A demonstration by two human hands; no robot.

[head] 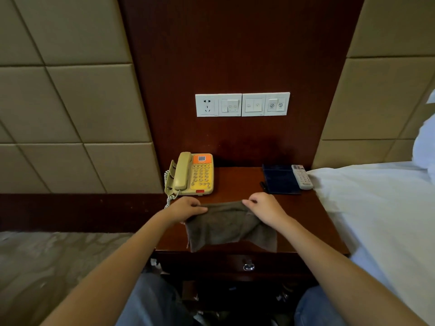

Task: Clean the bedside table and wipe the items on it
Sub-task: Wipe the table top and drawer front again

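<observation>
A brown cloth (226, 228) hangs over the front half of the dark wooden bedside table (237, 182). My left hand (186, 208) pinches its upper left edge and my right hand (264, 207) pinches its upper right edge, stretching it between them. A beige and yellow telephone (193, 175) sits at the table's back left, its coiled cord hanging off the left side. At the back right lie a dark blue folder (279, 178) and, beside it, a white remote control (302, 177).
A bed with white sheets (381, 208) presses against the table's right side. A white panel of socket and switches (242, 104) is on the wood wall above. The table's drawer with a metal handle (248, 267) faces me. Patterned carpet (47, 267) lies to the left.
</observation>
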